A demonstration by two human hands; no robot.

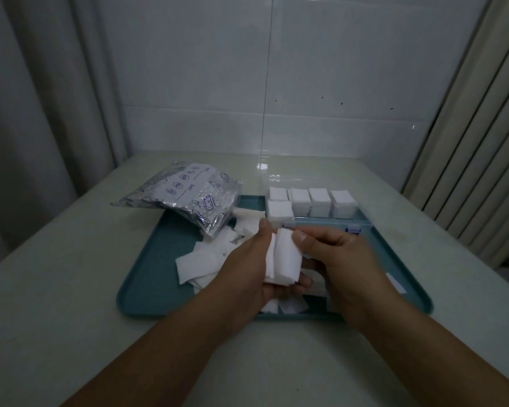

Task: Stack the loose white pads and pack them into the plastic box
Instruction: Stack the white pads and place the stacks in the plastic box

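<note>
Both hands meet over the middle of the teal tray (147, 289): my left hand (247, 268) cups a stack of white pads (285, 259), and my right hand (344, 259) pinches its top. Loose pads (197, 265) lie at the tray's left side. The plastic box (362, 220), partly filled, sits at its far right corner, a foil bag (185, 198) at its far left.

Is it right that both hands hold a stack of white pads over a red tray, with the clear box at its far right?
Not quite: the tray is teal, not red. The head view shows the left hand and right hand holding the stack of white pads over it, with the clear box at its far right.
</note>
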